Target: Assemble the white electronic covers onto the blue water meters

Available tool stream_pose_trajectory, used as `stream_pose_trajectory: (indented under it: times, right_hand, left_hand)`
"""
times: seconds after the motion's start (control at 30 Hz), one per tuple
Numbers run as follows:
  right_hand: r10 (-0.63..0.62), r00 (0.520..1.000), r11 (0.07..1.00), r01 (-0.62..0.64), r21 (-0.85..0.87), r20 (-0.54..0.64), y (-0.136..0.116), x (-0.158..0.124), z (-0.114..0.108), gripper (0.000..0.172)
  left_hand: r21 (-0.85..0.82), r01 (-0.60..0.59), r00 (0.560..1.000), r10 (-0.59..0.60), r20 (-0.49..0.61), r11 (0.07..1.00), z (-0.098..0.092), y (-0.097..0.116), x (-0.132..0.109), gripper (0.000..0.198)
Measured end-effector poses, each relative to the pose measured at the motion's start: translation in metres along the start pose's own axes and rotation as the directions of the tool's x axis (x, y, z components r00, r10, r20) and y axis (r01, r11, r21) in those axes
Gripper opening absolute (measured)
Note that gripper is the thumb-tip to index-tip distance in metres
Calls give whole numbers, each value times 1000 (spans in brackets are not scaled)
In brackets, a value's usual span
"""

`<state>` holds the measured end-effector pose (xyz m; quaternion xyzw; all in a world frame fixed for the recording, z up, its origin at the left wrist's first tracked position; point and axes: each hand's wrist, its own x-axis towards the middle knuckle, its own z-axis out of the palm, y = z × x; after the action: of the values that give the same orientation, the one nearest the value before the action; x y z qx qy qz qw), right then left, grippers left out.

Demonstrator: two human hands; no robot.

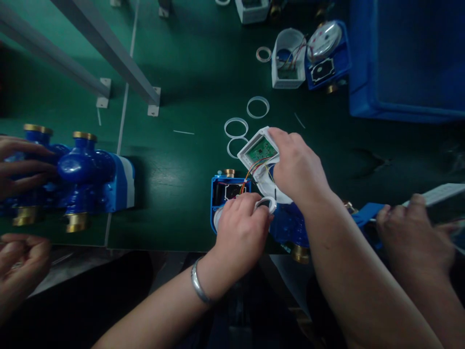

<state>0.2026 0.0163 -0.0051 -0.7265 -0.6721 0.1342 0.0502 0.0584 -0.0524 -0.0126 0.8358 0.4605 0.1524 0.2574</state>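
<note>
My right hand (pixel 300 167) is closed on a white plastic meter housing (pixel 249 151), tilted so that a green circuit board (pixel 262 149) shows inside. Coloured wires (pixel 247 175) run from it down to an open blue water meter body (pixel 213 194) with a brass fitting (pixel 229 172) on the green table. Over that body lies my left hand (pixel 241 225), a silver bracelet on its wrist. Its fingers are curled at a small white ring (pixel 271 207), and they hide much of the meter's inside.
Several pale rings (pixel 236 128) lie beyond my hands. An opened meter (pixel 323 70) and white housing (pixel 288 77) stand by a blue bin (pixel 399 109). Co-workers' hands are at left (pixel 25 167) and right (pixel 414 237). Blue meters (pixel 85 169) and grey frame legs (pixel 116 53) occupy the left.
</note>
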Motion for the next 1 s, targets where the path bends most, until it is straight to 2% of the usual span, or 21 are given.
stream_pose_trajectory:
  times: [0.17,0.3,0.5,0.8,1.0]
  right_hand:
    - [34,995,997,-27,-74,99,-4,9,1,52]
    - [30,992,995,-18,-96,121,-5,12,2,49]
    - [42,990,995,-28,-100,137,-3,14,3,49]
    - [46,991,992,-30,-120,130,1,8,-8,51]
    - [74,983,991,-54,-124,169,5,9,-9,48]
  left_hand:
    - [-9,-46,995,47,90,999,13,0,0,18]
    - [-7,-39,991,40,127,999,14,0,5,17]
    - [-61,-149,976,156,151,987,13,-3,12,18]
    - [-141,-46,970,78,232,989,2,-8,24,19]
    - [-227,-42,969,96,229,973,8,7,9,19]
